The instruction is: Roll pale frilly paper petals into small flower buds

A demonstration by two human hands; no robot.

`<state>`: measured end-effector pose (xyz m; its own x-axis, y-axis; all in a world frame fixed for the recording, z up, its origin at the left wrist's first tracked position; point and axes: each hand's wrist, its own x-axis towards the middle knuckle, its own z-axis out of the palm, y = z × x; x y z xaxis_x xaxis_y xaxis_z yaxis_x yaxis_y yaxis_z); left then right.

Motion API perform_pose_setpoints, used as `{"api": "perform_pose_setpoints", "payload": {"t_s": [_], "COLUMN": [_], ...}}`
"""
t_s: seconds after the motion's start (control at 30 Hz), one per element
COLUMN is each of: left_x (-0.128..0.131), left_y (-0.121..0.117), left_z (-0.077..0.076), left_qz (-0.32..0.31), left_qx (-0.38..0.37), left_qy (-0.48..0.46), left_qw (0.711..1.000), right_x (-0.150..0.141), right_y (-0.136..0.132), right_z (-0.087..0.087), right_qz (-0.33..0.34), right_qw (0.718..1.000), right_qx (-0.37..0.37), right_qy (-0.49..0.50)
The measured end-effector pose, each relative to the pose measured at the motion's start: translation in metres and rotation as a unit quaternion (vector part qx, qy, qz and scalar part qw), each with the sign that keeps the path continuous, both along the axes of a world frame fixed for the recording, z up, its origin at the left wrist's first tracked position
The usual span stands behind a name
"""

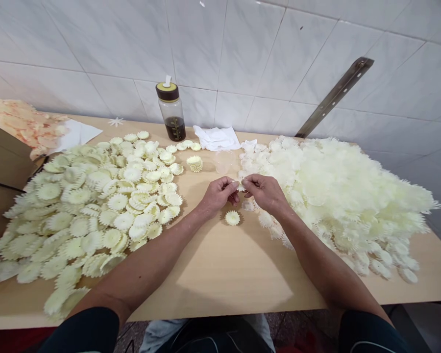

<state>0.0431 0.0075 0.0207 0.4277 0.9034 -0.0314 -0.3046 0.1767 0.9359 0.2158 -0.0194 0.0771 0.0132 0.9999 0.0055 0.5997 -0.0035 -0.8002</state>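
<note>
My left hand (pixel 219 193) and my right hand (pixel 263 191) meet above the middle of the wooden table (pixel 224 274). Both pinch one small cream fabric flower piece (pixel 239 185) between thumb and fingers. A single cream flower (pixel 232 217) lies on the table just below my hands. To the left spreads a wide layer of flat pale-yellow flower pieces (pixel 95 211). A tall heap of whiter loose petals (pixel 338 196) rises on the right, touching my right wrist. A small stacked flower (pixel 195 163) stands behind my left hand.
A bottle with dark liquid and a brown cap (pixel 171 112) stands at the tiled wall. A white cloth (pixel 216 138) lies beside it. Pinkish petals (pixel 22 122) and a cardboard box (pixel 3 162) sit far left. A metal strip (pixel 334 95) leans on the wall.
</note>
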Motion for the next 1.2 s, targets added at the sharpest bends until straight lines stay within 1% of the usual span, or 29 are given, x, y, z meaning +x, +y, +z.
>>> {"api": "perform_pose_setpoints", "payload": {"t_s": [0.17,0.27,0.33,0.43,0.53,0.6,0.67,0.73,0.83,0.9,1.0,1.13,1.2], "left_x": [-0.001,-0.002,-0.003,-0.002,-0.001,0.000,0.000,-0.001,-0.003,-0.004,-0.004,-0.005,-0.005], "left_y": [0.001,0.003,0.003,0.002,0.001,0.002,0.003,0.004,0.004,0.004,0.003,0.003,0.004], "left_z": [0.000,-0.001,-0.002,-0.004,-0.005,-0.005,-0.004,-0.003,-0.002,-0.002,-0.002,-0.003,-0.003], "left_qz": [-0.013,0.000,0.007,0.001,-0.002,-0.008,-0.022,-0.033,-0.020,-0.007,-0.015,-0.022,-0.013], "left_qx": [0.013,0.025,0.038,0.071,0.091,0.089,0.081,0.080,0.096,0.109,0.107,0.097,0.102], "left_qy": [-0.008,0.006,0.021,0.050,0.072,0.076,0.075,0.082,0.111,0.126,0.118,0.095,0.099], "left_qw": [1.000,1.000,0.999,0.996,0.993,0.993,0.994,0.993,0.989,0.986,0.987,0.990,0.990], "right_x": [0.001,0.002,0.003,0.003,0.003,0.002,0.002,0.001,-0.001,-0.002,-0.003,-0.003,-0.003], "right_y": [0.001,0.003,0.003,0.003,0.002,0.002,0.003,0.003,0.002,0.002,0.001,0.001,0.001], "right_z": [-0.008,-0.013,-0.013,-0.009,-0.005,-0.005,-0.008,-0.011,-0.014,-0.015,-0.016,-0.020,-0.024], "right_qz": [0.012,0.006,0.019,0.027,0.008,-0.005,-0.016,-0.023,-0.021,-0.013,0.004,0.042,0.042], "right_qw": [0.997,0.995,0.994,0.997,0.999,1.000,1.000,0.997,0.986,0.981,0.981,0.988,0.990], "right_qx": [-0.013,-0.014,-0.019,-0.025,-0.024,-0.013,0.017,0.061,0.112,0.120,0.116,0.117,0.119], "right_qy": [0.076,0.102,0.103,0.071,0.037,0.027,0.005,-0.044,-0.124,-0.151,-0.153,-0.091,-0.066]}}
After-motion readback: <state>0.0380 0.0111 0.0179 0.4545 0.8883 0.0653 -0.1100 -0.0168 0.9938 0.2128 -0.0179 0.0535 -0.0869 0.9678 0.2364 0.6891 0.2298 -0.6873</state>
